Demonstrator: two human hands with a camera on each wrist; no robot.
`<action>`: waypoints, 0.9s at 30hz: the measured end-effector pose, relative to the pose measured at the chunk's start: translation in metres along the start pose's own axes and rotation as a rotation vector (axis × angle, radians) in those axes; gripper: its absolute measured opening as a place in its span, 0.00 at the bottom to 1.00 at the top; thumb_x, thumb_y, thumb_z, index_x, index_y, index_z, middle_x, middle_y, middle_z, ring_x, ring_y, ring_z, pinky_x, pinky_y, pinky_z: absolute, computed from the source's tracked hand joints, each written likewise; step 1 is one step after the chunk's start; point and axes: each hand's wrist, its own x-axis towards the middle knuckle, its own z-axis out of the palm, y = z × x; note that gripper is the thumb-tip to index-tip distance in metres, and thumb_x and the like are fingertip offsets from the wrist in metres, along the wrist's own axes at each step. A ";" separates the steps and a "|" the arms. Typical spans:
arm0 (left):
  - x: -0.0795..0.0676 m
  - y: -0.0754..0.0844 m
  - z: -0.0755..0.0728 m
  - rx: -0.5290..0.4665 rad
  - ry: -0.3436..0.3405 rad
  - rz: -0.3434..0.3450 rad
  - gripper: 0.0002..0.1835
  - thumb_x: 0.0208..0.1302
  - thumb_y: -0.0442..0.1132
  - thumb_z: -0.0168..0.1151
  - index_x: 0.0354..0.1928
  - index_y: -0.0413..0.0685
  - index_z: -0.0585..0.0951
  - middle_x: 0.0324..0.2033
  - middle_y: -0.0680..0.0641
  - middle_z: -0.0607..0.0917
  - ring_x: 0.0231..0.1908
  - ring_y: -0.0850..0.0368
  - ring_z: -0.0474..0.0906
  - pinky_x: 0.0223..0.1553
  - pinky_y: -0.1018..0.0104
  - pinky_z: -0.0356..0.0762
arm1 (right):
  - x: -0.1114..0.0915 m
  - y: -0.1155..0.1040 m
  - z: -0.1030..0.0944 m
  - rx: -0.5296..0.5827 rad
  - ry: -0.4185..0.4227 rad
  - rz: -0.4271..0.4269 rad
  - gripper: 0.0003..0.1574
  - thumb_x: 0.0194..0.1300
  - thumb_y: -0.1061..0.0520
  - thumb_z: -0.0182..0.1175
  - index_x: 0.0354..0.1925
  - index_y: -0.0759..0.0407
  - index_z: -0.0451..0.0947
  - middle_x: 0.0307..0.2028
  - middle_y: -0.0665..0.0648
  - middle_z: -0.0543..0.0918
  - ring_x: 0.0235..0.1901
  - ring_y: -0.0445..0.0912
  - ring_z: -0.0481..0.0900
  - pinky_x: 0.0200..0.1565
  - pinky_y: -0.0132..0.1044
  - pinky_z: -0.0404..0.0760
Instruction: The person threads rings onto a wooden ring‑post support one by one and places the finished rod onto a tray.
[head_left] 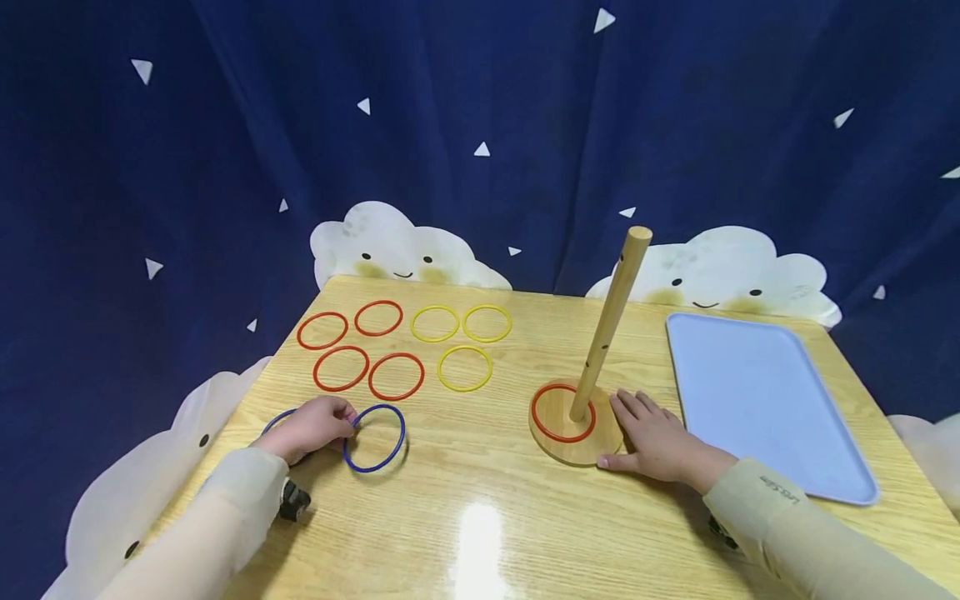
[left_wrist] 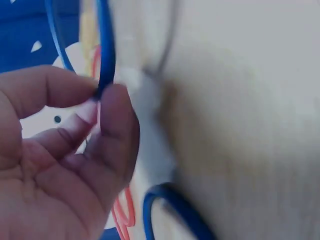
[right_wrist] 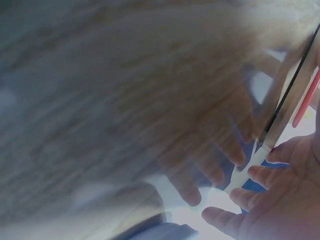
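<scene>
My left hand (head_left: 318,425) pinches a blue ring (head_left: 403,429) between thumb and fingers. The ring is lifted and tilted off the table at the left; the left wrist view shows its blue edge (left_wrist: 106,45) between the fingertips. Another blue ring (head_left: 276,419) lies partly hidden behind that hand. On the right, my right hand (head_left: 663,442) rests with spread fingers against the edge of a round wooden base (head_left: 577,454). From this base rises a wooden pole (head_left: 615,312), with a red ring (head_left: 534,412) lying around its foot.
Several red rings, one a front red ring (head_left: 396,399), lie flat at the table's back left. Beside them are three yellow rings, the nearest yellow ring (head_left: 465,390) among them. A pale blue tray (head_left: 840,425) sits at the right. Behind the table hangs a dark blue curtain (head_left: 480,75).
</scene>
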 end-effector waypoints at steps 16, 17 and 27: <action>0.051 0.108 0.004 -0.777 -0.027 0.135 0.06 0.75 0.23 0.52 0.49 0.34 0.73 0.34 0.46 0.81 0.33 0.59 0.84 0.43 0.67 0.86 | -0.002 -0.002 0.000 -0.003 0.013 -0.008 0.68 0.64 0.25 0.64 0.75 0.75 0.57 0.74 0.77 0.58 0.71 0.77 0.55 0.61 0.77 0.64; 0.053 0.118 0.006 -0.805 -0.033 0.147 0.06 0.75 0.23 0.52 0.49 0.34 0.73 0.34 0.46 0.82 0.33 0.59 0.84 0.42 0.68 0.86 | -0.002 -0.002 -0.001 -0.003 0.014 -0.008 0.68 0.64 0.25 0.64 0.75 0.75 0.57 0.74 0.77 0.58 0.71 0.77 0.55 0.61 0.77 0.64; 0.060 0.212 0.012 -0.978 -0.087 0.308 0.13 0.76 0.22 0.50 0.39 0.43 0.81 0.33 0.47 0.84 0.30 0.59 0.83 0.37 0.69 0.86 | -0.002 -0.001 0.000 -0.004 0.017 -0.008 0.68 0.64 0.25 0.64 0.75 0.75 0.56 0.74 0.77 0.58 0.71 0.77 0.55 0.62 0.77 0.64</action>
